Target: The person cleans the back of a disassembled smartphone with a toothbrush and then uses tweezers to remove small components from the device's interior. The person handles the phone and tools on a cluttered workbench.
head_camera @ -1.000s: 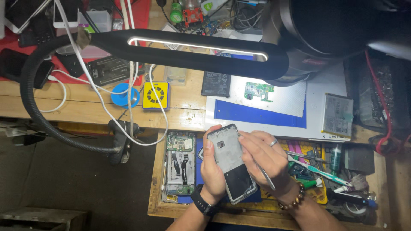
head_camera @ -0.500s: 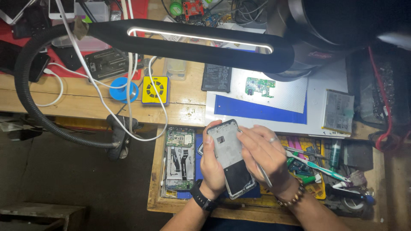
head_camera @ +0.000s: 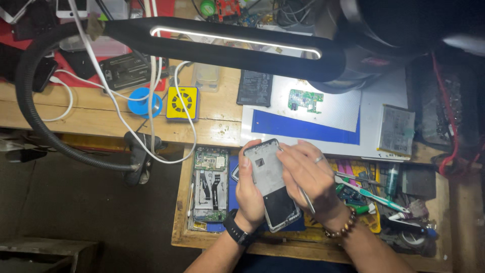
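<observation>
The left hand [head_camera: 249,194] grips a phone back frame [head_camera: 270,184] by its edge, tilted up to the light, while the right hand [head_camera: 308,174] pinches slim tweezers [head_camera: 306,198] closed against it. Just left of the hands lies an opened phone body [head_camera: 207,184]. Beyond them, a small green circuit board [head_camera: 305,100] rests on a cluttered wooden workbench [head_camera: 212,126] under a black lamp bar [head_camera: 227,43].
</observation>
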